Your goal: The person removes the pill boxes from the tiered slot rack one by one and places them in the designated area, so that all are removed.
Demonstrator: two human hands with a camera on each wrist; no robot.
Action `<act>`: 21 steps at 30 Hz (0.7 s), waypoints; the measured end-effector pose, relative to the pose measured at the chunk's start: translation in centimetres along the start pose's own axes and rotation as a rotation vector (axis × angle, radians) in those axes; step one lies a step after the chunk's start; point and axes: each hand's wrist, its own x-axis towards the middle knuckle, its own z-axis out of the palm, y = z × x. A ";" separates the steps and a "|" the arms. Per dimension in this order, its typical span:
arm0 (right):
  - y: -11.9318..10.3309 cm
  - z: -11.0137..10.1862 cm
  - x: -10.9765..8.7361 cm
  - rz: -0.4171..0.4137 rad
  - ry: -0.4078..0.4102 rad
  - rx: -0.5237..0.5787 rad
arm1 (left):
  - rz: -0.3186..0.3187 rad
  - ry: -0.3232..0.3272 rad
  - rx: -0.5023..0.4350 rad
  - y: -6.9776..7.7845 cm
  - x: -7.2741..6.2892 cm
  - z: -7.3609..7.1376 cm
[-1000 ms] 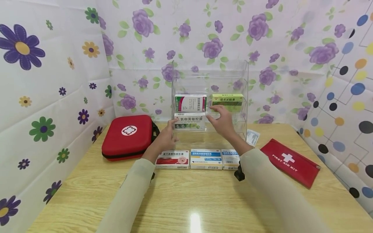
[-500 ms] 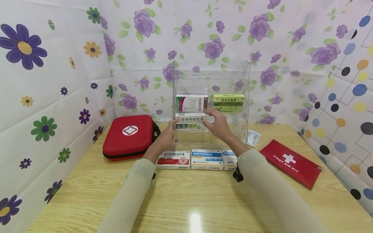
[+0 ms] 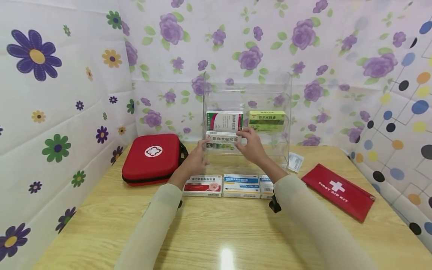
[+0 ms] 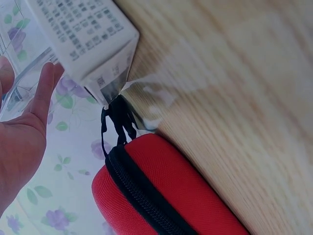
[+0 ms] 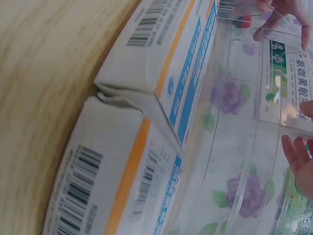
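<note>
A white medicine box (image 3: pixel 221 139) with green pictures leans in the lower tier of a clear acrylic rack (image 3: pixel 248 161). My right hand (image 3: pixel 251 146) pinches its right end, with the index finger at the top edge and the thumb on the front. At the box's left end, my left hand (image 3: pixel 194 161) touches the edge with a fairly straight index finger, thumb held apart below. The left wrist view shows the left hand (image 4: pixel 24 132) beside the rack, its fingertips partly hidden. Above stand a white, green and magenta box (image 3: pixel 224 120) and a yellow-green box (image 3: pixel 266 120).
In front of the rack lie a red-and-white box (image 3: pixel 202 185) and two blue-and-white boxes, one (image 3: pixel 241 185) beside the other (image 3: pixel 266 186). A red hard case (image 3: pixel 152 157) is left, a red first aid pouch (image 3: pixel 339 191) right, and a paper slip (image 3: pixel 295 162) by the rack.
My right hand has moved left from beside the white box onto its right end, uncovering the yellow-green box. The left hand stays at the left end. The head view has shifted slightly.
</note>
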 end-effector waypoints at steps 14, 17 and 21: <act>0.9 0.4 0.0 0.006 0.071 0.052 | 0.013 0.006 0.067 0.5 0.6 0.0; 0.8 0.7 0.0 0.012 0.084 0.063 | -0.009 0.006 0.065 0.4 0.5 0.0; 0.7 0.9 -0.3 0.010 0.130 0.101 | -0.030 -0.001 0.046 0.2 0.3 0.1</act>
